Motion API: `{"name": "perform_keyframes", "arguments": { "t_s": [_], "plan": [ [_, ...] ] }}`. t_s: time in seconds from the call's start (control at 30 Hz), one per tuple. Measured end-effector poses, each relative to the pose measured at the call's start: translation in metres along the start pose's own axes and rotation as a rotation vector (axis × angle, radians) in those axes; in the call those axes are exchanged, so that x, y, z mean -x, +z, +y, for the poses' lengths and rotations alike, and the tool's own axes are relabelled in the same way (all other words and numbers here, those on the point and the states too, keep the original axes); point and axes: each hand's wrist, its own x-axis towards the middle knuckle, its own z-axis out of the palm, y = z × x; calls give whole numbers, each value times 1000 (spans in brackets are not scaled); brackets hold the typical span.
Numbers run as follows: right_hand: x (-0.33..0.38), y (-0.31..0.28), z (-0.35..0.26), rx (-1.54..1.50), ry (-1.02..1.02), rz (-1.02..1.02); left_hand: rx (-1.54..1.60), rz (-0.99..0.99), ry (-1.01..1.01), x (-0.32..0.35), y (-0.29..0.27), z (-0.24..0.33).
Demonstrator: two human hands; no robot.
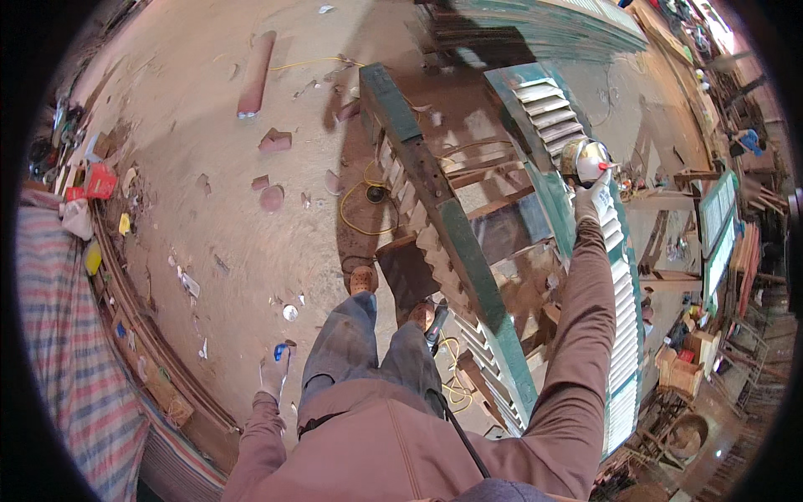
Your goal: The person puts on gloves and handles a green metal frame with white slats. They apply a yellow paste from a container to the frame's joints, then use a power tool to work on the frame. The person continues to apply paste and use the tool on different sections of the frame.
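Silvery, one can (pixel 590 157) sits in one hand (pixel 589 205) (the right).

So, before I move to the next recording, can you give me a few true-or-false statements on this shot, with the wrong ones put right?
1. The right hand holds a round silver-topped object over a louvered panel. True.
2. The left hand is on that same object. False: it is low on the other side, with a small blue item at its fingers.
3. A reddish tube lies on the floor. True.
4. The striped cloth is at the picture's right edge. False: it is at the left edge.
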Motion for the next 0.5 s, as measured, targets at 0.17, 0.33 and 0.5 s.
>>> {"name": "perform_keyframes", "arguments": {
  "t_s": [0.17, 0.33, 0.5],
  "plan": [
    [14, 21, -4, 118, 40, -21, 295, 37, 163, -39, -95, 142],
    [-21, 55, 16, -209, 145, 29, 455, 50, 460, -86, -140, 213],
    [-47, 59, 55, -421, 212, 113, 547, 172, 841, -66, -248, 365]
  ]
}}
